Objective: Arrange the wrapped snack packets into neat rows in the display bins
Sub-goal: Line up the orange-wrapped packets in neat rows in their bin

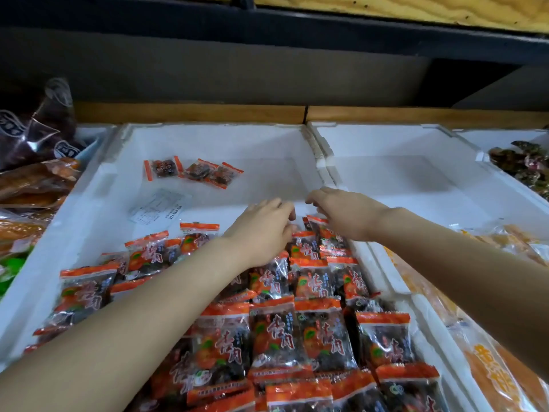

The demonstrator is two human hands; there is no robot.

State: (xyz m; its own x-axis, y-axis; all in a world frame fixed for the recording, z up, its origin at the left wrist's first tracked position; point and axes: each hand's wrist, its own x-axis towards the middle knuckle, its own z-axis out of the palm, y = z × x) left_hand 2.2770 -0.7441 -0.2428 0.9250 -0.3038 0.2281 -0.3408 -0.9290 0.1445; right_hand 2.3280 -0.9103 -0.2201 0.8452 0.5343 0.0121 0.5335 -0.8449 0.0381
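Your left hand [261, 230] and right hand [341, 215] curl over orange-edged clear snack packets [315, 278]; I cannot tell either grip's hold. A rough nudge could topple them.

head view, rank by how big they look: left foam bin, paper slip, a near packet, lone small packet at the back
1. bin
2. near packet, enlarged by closeness to the camera
3. paper slip
4. back packet, farther off, so its true size against the near one is unsure

We count three small loose packets [198, 171] toward the far-left corner of the foam bin [98, 188]; one paper slip [160, 205]; twenty-plus orange snack packets [276, 337] at its near edge.
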